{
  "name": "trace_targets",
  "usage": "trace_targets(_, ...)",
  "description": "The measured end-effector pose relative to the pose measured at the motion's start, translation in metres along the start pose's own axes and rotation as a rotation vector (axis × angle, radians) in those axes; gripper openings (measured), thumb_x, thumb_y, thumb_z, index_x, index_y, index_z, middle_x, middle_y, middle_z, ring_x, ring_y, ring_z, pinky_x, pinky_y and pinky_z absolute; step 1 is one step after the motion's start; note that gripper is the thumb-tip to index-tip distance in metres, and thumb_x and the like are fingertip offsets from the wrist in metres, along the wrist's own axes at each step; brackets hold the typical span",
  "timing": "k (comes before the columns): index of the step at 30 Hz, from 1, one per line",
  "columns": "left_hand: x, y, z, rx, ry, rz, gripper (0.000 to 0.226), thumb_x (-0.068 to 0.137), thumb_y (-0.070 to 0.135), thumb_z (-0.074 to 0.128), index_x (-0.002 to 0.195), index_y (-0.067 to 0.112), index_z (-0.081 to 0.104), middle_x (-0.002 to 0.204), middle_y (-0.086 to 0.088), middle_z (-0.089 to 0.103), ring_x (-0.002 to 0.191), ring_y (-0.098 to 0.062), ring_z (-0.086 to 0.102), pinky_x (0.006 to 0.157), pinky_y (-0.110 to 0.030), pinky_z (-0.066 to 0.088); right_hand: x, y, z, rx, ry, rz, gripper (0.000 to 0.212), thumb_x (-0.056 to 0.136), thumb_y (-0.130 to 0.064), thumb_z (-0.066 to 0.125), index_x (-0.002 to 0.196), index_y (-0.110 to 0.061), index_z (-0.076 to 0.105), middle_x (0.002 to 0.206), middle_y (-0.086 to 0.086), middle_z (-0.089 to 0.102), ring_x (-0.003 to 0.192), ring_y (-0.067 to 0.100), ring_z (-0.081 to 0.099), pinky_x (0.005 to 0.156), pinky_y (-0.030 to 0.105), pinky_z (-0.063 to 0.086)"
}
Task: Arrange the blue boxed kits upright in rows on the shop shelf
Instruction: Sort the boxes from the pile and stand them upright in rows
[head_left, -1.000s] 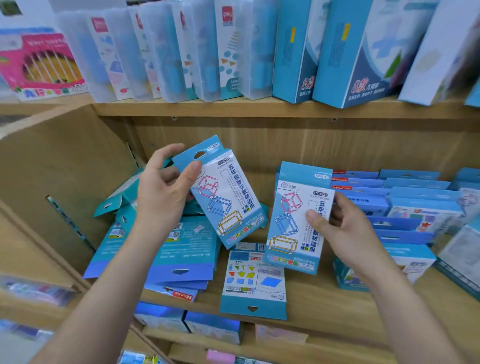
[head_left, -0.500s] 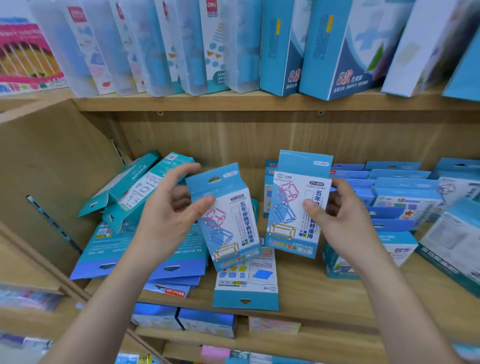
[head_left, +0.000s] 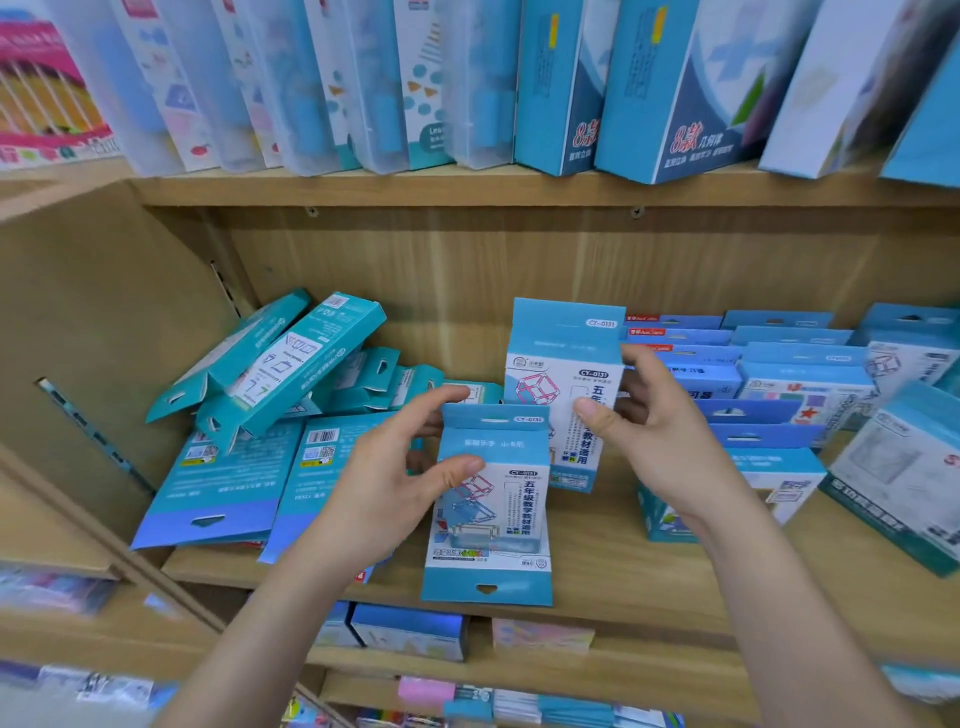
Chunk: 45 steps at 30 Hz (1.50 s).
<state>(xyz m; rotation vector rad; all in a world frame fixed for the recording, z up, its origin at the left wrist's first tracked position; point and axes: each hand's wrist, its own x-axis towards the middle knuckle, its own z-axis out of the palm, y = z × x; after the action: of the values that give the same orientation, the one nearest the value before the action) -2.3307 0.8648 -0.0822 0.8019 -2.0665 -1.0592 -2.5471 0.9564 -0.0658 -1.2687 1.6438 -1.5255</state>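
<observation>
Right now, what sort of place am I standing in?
Probably a stationery or school-supplies shop: wooden shelves stocked with many similar blue boxed kits with hang-holes, a row of clear plastic cases above, and your left hand and right hand each holding one kit.

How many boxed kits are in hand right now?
2. The front kit is gripped by the left hand, above a flat box on the shelf; the rear kit is gripped by the right hand, upright. More could hide behind them.
</observation>
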Motion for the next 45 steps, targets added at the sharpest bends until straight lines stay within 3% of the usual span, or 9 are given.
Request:
trace_targets(5,-0.005,-0.002,0.007,0.038,0.042,0.018,0.053,0.078,0.041,0.062,0.123,0.056,0.038,0.124,0.014,0.059,0.112,-0.005,0.056,0.084,-0.021,0.051,0.0,0.002,0.011,-0.039,-0.198,0.006,0.031,0.09,-0.027,0.057,0.121,-0.031,0.05,0.117,-0.006,0.064,0.104,0.002,0.061,0.089,0.02,0.049)
trace_targets(9,-0.01,-0.003,0.014,0.103,0.028,0.008,0.068,0.084,0.032,0.067,0.131,0.056,0.024,0.12,0.019,0.063,0.099,-0.003,0.064,0.085,-0.037,0.054,-0.005,0.011,0.019,-0.095,-0.301,0.097,0.038,0.088,-0.043,0.045,0.125,-0.035,0.047,0.121,-0.017,0.06,0.112,-0.007,0.055,0.098,0.023,0.044)
trace_targets(13,-0.013,-0.01,0.02,0.065,0.027,-0.009,0.085,0.079,0.024,0.073,0.131,0.061,0.018,0.113,0.021,0.066,0.101,-0.014,0.066,0.088,-0.049,0.052,-0.011,0.006,0.017,-0.061,-0.351,0.183,0.018,0.091,-0.049,0.034,0.105,-0.053,0.044,0.1,-0.054,0.043,0.089,-0.041,0.035,0.074,-0.009,0.031)
trace_targets(18,-0.015,-0.011,0.026,0.032,0.074,-0.058,0.09,0.08,0.025,0.072,0.131,0.066,0.011,0.11,0.017,0.068,0.102,-0.013,0.066,0.089,-0.047,0.052,-0.017,0.01,0.029,-0.287,-0.347,0.078,0.1,0.065,-0.057,0.078,0.143,-0.044,0.018,0.136,-0.03,0.035,0.123,-0.013,0.033,0.096,0.01,0.029)
trace_targets(23,-0.017,-0.009,0.032,0.016,0.03,-0.082,0.092,0.083,0.015,0.07,0.132,0.065,0.01,0.12,0.02,0.061,0.108,-0.006,0.062,0.092,-0.042,0.052,-0.021,0.013,0.037,-0.329,-0.151,0.001,0.103,0.065,-0.036,0.085,0.142,-0.04,0.017,0.11,-0.042,0.039,0.097,-0.032,0.037,0.076,-0.007,0.03)
trace_targets(26,-0.01,-0.006,0.027,-0.135,-0.041,-0.128,0.091,0.081,0.004,0.07,0.136,0.055,0.019,0.13,0.016,0.056,0.114,-0.005,0.058,0.092,-0.039,0.052,-0.019,0.007,0.028,-0.357,-0.161,0.007,0.107,0.063,-0.033,0.087,0.139,-0.047,0.013,0.112,-0.038,0.042,0.107,-0.013,0.046,0.099,0.019,0.041)
trace_targets(30,0.018,0.008,0.022,-0.176,-0.18,-0.1,0.09,0.072,0.004,0.079,0.134,0.046,0.03,0.122,0.01,0.06,0.115,-0.004,0.056,0.092,-0.029,0.05,-0.009,-0.013,0.008,-0.359,-0.216,-0.041,0.105,0.063,-0.022,0.087,0.129,-0.061,0.015,0.118,-0.024,0.055,0.108,0.0,0.057,0.096,0.036,0.049)
trace_targets(37,0.064,0.024,0.053,-0.029,-0.194,-0.026,0.087,0.064,0.018,0.087,0.131,0.036,0.034,0.112,0.022,0.059,0.107,0.012,0.053,0.087,-0.015,0.046,0.011,-0.038,-0.041,-0.727,-0.131,-0.159,0.101,0.065,-0.03,0.084,0.139,-0.043,0.016,0.133,-0.015,0.041,0.126,0.01,0.041,0.101,0.034,0.039)
trace_targets(45,0.077,-0.002,0.093,-0.052,-0.292,-0.135,0.088,0.058,0.023,0.086,0.128,0.036,0.035,0.117,0.009,0.061,0.111,-0.006,0.057,0.095,-0.042,0.049,0.027,-0.02,-0.049,-1.226,-0.237,-0.087,0.094,0.074,-0.041,0.074,0.148,-0.033,0.016,0.145,-0.009,0.029,0.136,0.012,0.023,0.101,0.041,0.024)
